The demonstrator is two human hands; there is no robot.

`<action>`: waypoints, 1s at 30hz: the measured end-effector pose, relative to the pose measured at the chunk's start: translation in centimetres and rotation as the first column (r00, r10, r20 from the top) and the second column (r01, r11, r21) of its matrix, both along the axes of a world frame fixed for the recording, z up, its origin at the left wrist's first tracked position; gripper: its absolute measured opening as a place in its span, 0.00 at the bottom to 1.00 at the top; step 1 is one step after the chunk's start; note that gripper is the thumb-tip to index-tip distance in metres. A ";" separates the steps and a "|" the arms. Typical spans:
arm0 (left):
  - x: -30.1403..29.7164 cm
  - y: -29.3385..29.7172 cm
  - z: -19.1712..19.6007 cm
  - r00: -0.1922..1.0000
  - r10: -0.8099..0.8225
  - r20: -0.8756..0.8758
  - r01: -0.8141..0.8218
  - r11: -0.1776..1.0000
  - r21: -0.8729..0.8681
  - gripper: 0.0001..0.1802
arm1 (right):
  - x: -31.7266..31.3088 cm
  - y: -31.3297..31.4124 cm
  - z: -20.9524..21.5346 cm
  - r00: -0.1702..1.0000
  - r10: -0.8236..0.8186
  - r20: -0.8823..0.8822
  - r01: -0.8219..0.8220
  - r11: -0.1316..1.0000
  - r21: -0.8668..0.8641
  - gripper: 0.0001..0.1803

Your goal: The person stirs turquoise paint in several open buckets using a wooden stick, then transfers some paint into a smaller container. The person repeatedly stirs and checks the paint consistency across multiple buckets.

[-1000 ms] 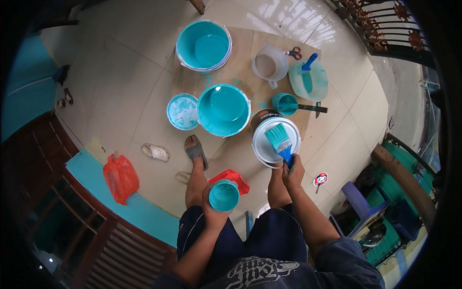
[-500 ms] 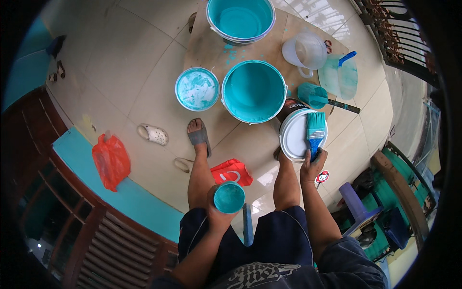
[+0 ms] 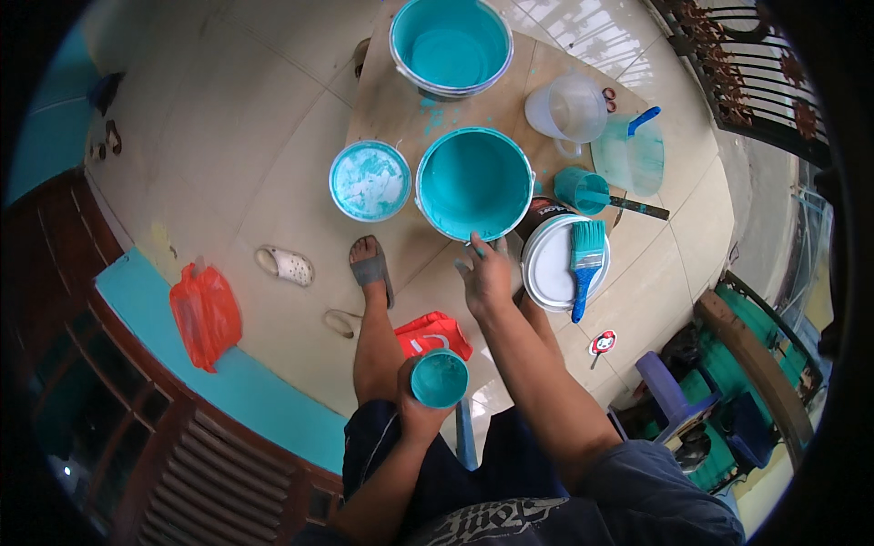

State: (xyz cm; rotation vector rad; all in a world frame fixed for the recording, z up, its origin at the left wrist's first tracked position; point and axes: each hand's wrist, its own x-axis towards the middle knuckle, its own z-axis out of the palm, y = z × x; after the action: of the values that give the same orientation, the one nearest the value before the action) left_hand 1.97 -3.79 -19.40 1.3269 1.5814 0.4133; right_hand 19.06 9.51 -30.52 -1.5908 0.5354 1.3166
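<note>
Both arms in view from lower edge; L hand closed in a grip, R hand open and extended.

L forearm rises from bottom centre, bent in close to the body; left hand (image 3: 421, 411) sits low betw. the thighs, fingers wrapped in a closed grip, palm side hidden. R arm runs up from lower right, nearly straight, elbow approx. mid-frame; right hand (image 3: 486, 276) is fwd of the knees, back of hand up, fingers (image 3: 475, 247) loosely spread and pointing away from body, no grasp. Hands well apart. Bare legs betw. the arms, left foot fwd.
</note>
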 end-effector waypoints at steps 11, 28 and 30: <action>0.2 -1.0 0.0 1.000 0.026 0.011 -0.025 0.996 -0.088 0.46 | 0.1 1.7 0.0 0.944 -0.262 0.202 0.267 0.964 0.000 0.17; 0.8 -1.6 0.1 0.998 0.020 0.056 -0.014 0.993 -0.117 0.45 | -0.3 0.7 0.8 0.980 -0.197 0.043 0.186 0.967 0.174 0.13; 0.7 -1.6 0.1 0.998 0.022 0.057 -0.015 0.993 -0.120 0.45 | -0.5 -0.1 0.2 0.974 -0.227 0.013 0.223 0.965 0.136 0.13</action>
State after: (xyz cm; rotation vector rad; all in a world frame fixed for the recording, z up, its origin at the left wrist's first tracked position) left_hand 2.69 -5.40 -19.31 1.2002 1.5466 0.3596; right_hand 18.55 9.44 -30.37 -1.3923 0.5804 1.1335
